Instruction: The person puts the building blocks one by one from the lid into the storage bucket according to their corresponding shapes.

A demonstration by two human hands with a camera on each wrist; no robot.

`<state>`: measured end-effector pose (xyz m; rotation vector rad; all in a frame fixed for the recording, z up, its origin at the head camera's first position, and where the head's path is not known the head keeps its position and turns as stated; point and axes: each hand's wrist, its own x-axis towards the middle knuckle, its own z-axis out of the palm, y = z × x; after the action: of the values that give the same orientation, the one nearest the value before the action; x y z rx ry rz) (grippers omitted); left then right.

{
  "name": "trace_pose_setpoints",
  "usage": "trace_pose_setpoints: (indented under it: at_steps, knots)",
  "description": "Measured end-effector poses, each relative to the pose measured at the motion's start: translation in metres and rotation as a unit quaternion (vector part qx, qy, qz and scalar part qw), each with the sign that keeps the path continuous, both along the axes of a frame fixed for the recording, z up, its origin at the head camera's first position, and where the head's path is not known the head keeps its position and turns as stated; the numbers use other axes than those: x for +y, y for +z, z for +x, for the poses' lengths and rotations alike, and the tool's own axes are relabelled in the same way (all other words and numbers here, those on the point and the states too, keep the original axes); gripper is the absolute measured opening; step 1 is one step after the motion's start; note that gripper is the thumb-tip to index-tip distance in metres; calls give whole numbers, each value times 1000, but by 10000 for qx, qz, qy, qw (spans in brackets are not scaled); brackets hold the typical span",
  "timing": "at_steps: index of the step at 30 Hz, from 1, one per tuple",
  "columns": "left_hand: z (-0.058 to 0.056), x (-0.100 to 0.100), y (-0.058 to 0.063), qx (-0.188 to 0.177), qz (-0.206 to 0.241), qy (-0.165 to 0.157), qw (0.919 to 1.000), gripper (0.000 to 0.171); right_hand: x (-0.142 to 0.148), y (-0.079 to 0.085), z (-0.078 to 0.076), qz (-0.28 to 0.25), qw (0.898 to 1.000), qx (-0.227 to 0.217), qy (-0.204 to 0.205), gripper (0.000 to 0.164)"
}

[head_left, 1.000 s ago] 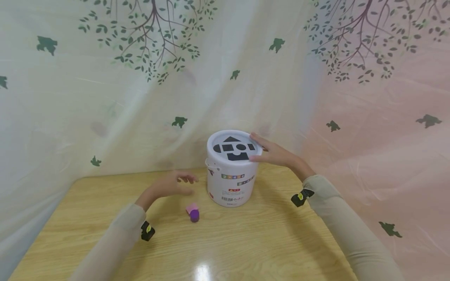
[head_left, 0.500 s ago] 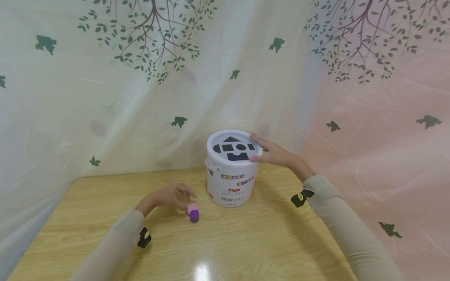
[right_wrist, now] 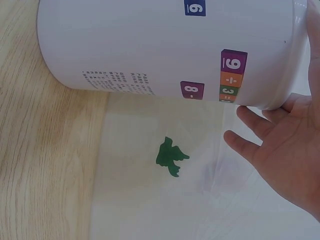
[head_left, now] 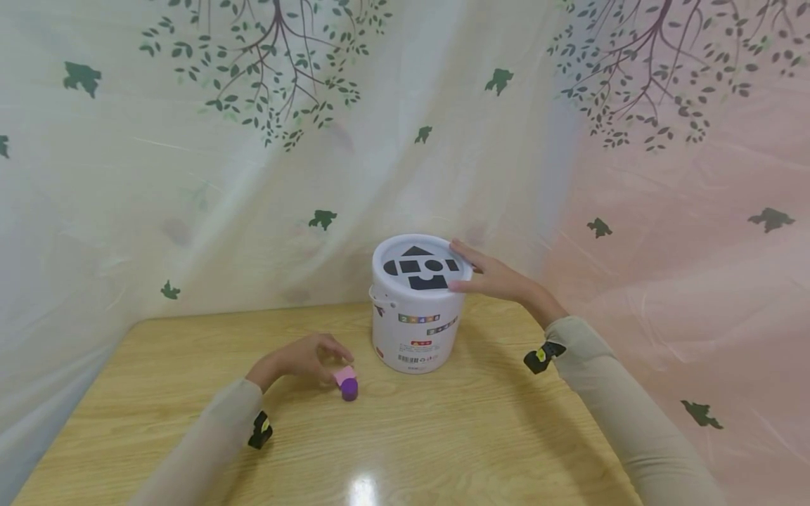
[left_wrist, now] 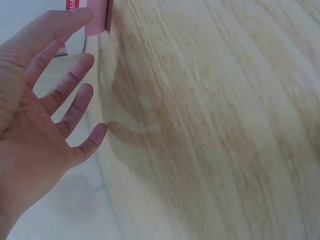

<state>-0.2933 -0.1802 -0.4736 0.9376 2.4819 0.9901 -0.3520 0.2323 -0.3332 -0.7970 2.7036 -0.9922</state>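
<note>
A white bucket (head_left: 414, 334) stands upright on the table, its lid (head_left: 397, 280) marked with black shapes. My right hand (head_left: 496, 277) rests against the right side of the lid's rim, thumb on the near side and fingers on the far side; these look fairly straight in the right wrist view. Left of the bucket lie a pink block (head_left: 344, 374) and a purple round block (head_left: 349, 390), side by side. My left hand (head_left: 302, 357) is beside the pink block, thumb at its edge and the other fingers spread. The index fingertip is hidden in the left wrist view.
The wooden table (head_left: 443, 436) extends around the bucket and blocks. Behind it hangs a pale curtain (head_left: 253, 176) printed with leaves and branches. A thin handle (head_left: 380, 299) hangs at the bucket's left side. Each wrist carries a small black camera (head_left: 261, 430).
My left hand has come down and back from beside the bucket to the pink block. The right hand stays at the lid, and the bucket has not moved.
</note>
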Motion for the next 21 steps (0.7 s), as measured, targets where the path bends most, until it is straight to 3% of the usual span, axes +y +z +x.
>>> trace_pose_setpoints:
  at_steps: [11, 21]
  knots:
    - [1, 0, -2, 225, -242, 123, 9994, 39, 0, 0, -1, 13, 10000, -11, 81, 97]
    - [4, -2, 0, 184, -427, 357, 9983, 36, 0, 1, -1, 41, 10000, -24, 59, 98]
